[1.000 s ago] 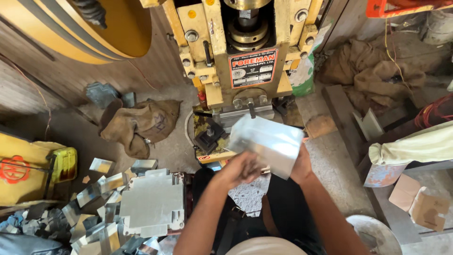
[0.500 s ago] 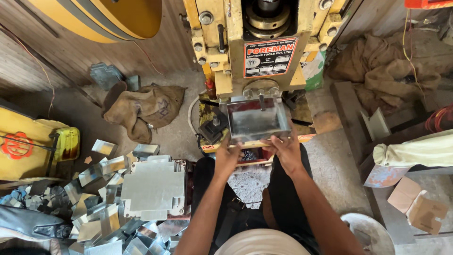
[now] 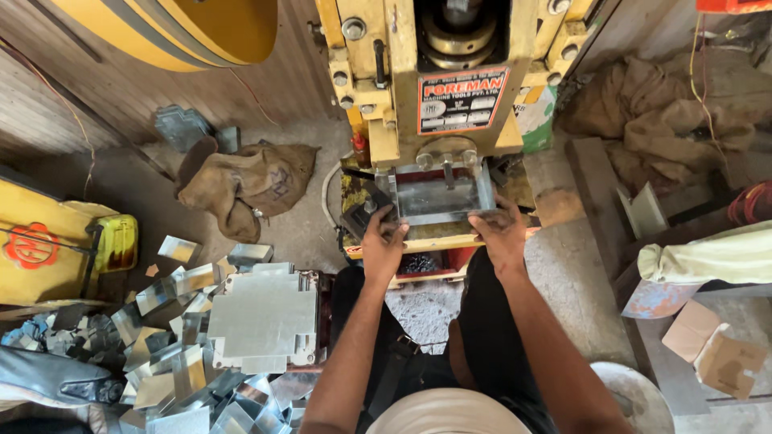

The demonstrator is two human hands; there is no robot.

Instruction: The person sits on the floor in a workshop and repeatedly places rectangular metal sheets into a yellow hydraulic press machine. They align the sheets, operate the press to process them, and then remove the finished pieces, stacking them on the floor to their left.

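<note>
A shiny sheet-metal box piece (image 3: 444,193) sits on the bed of a yellow press machine (image 3: 438,88), under its ram. My left hand (image 3: 383,241) grips the piece's near left corner. My right hand (image 3: 500,229) grips its near right corner. Both forearms reach forward from my lap. The far edge of the metal piece is partly hidden under the press tooling.
A stack of flat notched metal blanks (image 3: 261,313) lies at my left, with several bent metal pieces (image 3: 173,378) heaped around it. A burlap sack (image 3: 245,185) lies on the floor. A yellow container (image 3: 117,241) stands far left. Cloth and cardboard scraps (image 3: 712,350) lie at right.
The metal piece went from held up in the air to pushed forward onto the press bed. Both hands followed it forward and now hold its near corners.
</note>
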